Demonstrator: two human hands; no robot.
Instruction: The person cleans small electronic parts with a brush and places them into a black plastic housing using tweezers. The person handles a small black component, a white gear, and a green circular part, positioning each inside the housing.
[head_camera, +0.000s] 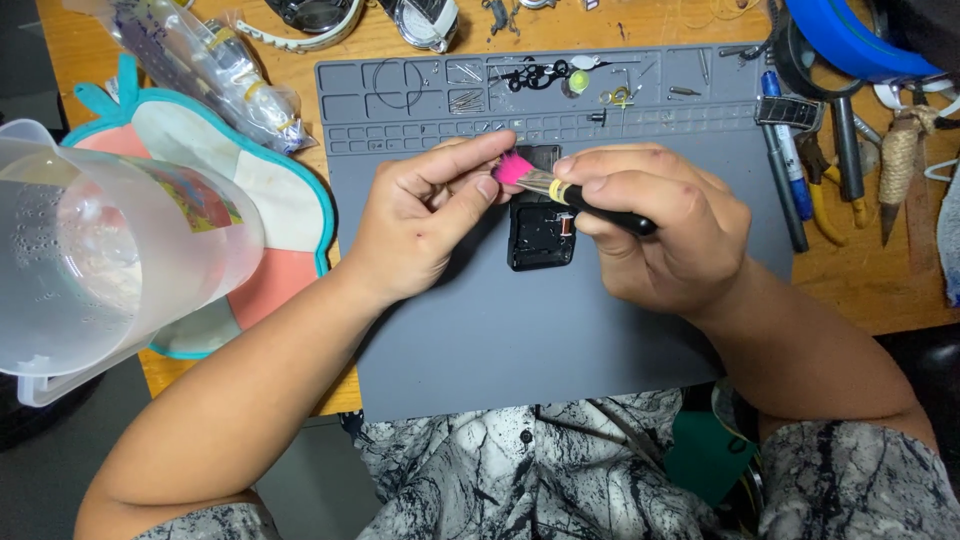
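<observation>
At the middle of the grey work mat (480, 340), which lies on the wooden counter (880, 290), a black square clock mechanism (541, 232) rests flat with its casing open, a small copper-coloured coil showing near its right edge. The right hand (655, 225) has its fingers closed around the black handle of a small brush (570, 192), whose pink bristles point left, just over the far end of the mechanism. The left hand (425, 220) pinches those bristles between thumb and forefinger, so its fingers are closed on the brush tip rather than on the mechanism.

Judging from this, the work appears to be somewhere in the middle. The mechanism is already opened and laid out, and the black clock hands (535, 76) lie apart in the far tray slots of the mat, along with pins and small metal parts. The brushing itself looks barely begun, since the bristles seem not yet to touch the mechanism. Closing and refitting would remain.

To the left stands a clear plastic jug (110, 250) over a peach-shaped pad (290, 200); to the right lie pens (785, 170) and pliers (825, 200).
</observation>
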